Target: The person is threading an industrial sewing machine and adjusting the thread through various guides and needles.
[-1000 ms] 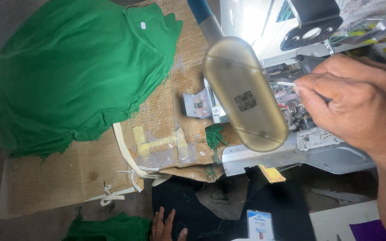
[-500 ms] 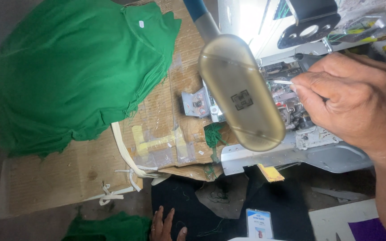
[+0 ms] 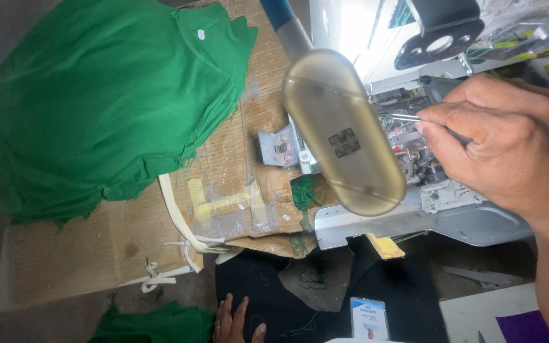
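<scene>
Right hand (image 3: 503,152) pinched shut on thin metal tweezers (image 3: 408,118), tips poked into the exposed needle and looper mechanism (image 3: 408,149) of the sewing machine (image 3: 452,216), just left of the fingertips. Left hand (image 3: 236,324) low at the frame's bottom edge, far below and left of that grip, fingers spread flat on dark fabric (image 3: 287,292), holding nothing. Hard to tell whether any thread sits between the tweezer tips: too small to see. Risk one, judged from here: a slip of the tips off a thread or guide, caused by the narrow pinch and the crowded metal parts packed tight around the tips; likely result a lost thread end or a scratched part. Risk two: blocked sight, with the translucent oval lamp cover (image 3: 344,130) hanging immediately left of the grip and covering part of the mechanism. Risk three: a jab or pinch to the fingertips should the machine turn while the tips are inside. Loose green thread scraps (image 3: 303,194) lying below-left of the grip, near the metal plate edge, apt to snag or get drawn in. Green garment stack (image 3: 109,101) far to the left on the cardboard-covered desk (image 3: 84,254), well apart from the work and no hazard.
</scene>
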